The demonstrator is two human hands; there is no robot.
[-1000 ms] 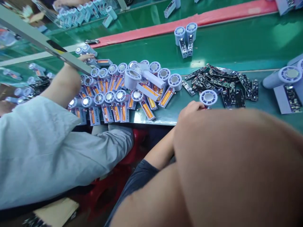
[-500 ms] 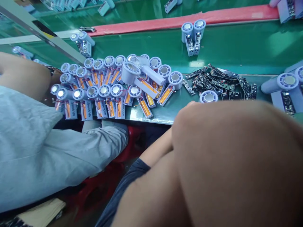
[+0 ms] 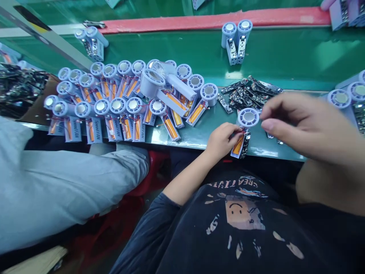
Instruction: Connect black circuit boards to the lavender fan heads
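Note:
My left hand [image 3: 225, 140] is closed on a lilac handheld fan [image 3: 248, 117] at the table's front edge. Its round head faces up, and the opened handle shows an orange battery [image 3: 237, 147]. A black circuit board [image 3: 245, 145] lies along the handle's right side, partly under my fingertips. To the right of the fan head, my right hand [image 3: 302, 123] hovers, slightly blurred, with thumb and forefinger a little apart and nothing visible in them. Behind the fan, a heap of loose circuit boards [image 3: 251, 93] is partly covered by my right hand.
Several opened fans with orange batteries [image 3: 118, 105] fill the left of the green table [image 3: 285, 57]. Two fans [image 3: 236, 42] stand farther back, others [image 3: 339, 99] at right. A box of boards [image 3: 23, 87] and a neighbour's grey-clad leg [image 3: 85, 182] are at left.
My right hand or arm, which covered the lower right close to the camera, has moved away and down beside the fan. My left hand and the fan's handle now show. The view has shifted slightly.

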